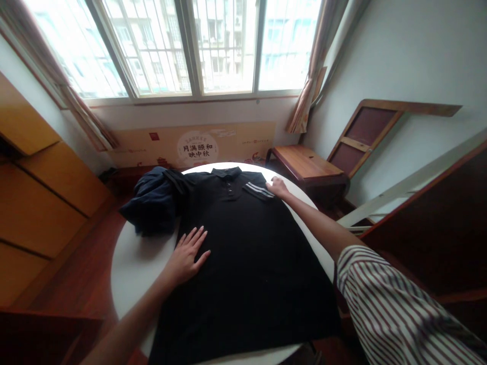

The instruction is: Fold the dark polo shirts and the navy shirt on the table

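A black polo shirt (247, 263) lies spread front side up, its collar toward the window and its hem near me. My left hand (190, 253) rests flat on the shirt's left side, fingers spread. At the far right, my right hand (278, 187) is closed at the shirt's short sleeve, which is folded inward over the chest and shows pale stripes. The fingertips of that hand are partly hidden, but they appear to pinch the sleeve edge. A bundled dark navy garment (154, 200) sits left of the shirt, touching its other sleeve.
The round white table (129, 274) carries both garments. A wooden stool or bench (308, 162) stands beyond it at the right, near a leaning wooden frame (365, 129). Orange-yellow cabinets (49, 192) line the left. A printed board (152, 147) stands under the barred window.
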Tool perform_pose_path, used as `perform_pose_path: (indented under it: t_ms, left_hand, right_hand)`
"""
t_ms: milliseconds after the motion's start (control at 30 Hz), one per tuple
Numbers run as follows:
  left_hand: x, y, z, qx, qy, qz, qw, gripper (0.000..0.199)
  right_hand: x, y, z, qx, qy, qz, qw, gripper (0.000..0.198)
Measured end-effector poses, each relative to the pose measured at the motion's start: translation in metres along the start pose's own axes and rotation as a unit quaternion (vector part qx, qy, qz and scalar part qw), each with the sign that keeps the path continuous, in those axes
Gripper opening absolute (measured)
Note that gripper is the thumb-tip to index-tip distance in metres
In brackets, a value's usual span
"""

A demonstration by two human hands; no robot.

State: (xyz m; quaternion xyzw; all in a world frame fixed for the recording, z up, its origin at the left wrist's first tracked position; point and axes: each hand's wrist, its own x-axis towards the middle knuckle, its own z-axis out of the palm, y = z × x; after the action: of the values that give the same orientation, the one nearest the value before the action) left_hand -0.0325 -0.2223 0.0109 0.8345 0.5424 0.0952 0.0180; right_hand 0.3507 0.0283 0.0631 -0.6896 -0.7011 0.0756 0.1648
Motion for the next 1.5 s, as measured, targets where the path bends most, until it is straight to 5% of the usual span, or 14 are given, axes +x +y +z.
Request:
perform_pose_path:
  t_ms: [233, 400, 633, 767, 867, 967, 1067, 1267, 1500]
  left_hand:
    - [0.0, 0.002, -0.002, -0.006, -0.015, -0.007, 1.0, 0.065]
    - [0.0, 0.003, -0.006, -0.015, -0.016, -0.008, 1.0, 0.065]
    - [0.004, 0.005, -0.014, -0.062, 0.04, -0.03, 0.997, 0.053]
    - [0.043, -0.01, -0.061, -0.097, 0.172, -0.118, 0.973, 0.039]
    - [0.094, -0.039, -0.108, -0.04, 0.248, -0.269, 0.93, 0.04]
    - [0.141, -0.074, -0.135, -0.028, 0.21, -0.368, 0.905, 0.058]
    - [0.17, -0.1, -0.134, -0.026, 0.124, -0.415, 0.901, 0.065]
    - [0.185, -0.108, -0.118, 0.044, 0.164, -0.33, 0.929, 0.044]
    - [0.198, -0.049, -0.103, 0.11, 0.137, -0.161, 0.971, 0.041]
  right_hand:
    - [0.024, 0.011, -0.002, 0.019, -0.089, 0.018, 0.996, 0.024]
    - [0.023, 0.01, -0.01, -0.011, -0.062, 0.002, 0.998, 0.033]
    - [-0.041, -0.059, 0.004, -0.013, -0.007, -0.155, 0.988, 0.051]
    - [-0.113, -0.101, 0.031, 0.024, -0.06, -0.322, 0.945, 0.06]
    - [-0.148, -0.114, 0.049, 0.033, -0.097, -0.36, 0.927, 0.063]
    - [-0.157, -0.113, 0.061, 0.031, -0.099, -0.344, 0.933, 0.063]
    - [-0.154, -0.11, 0.064, 0.031, -0.094, -0.341, 0.935, 0.063]
    - [-0.154, -0.11, 0.064, 0.031, -0.093, -0.346, 0.933, 0.062]
    - [-0.154, -0.109, 0.066, 0.036, -0.088, -0.352, 0.931, 0.062]
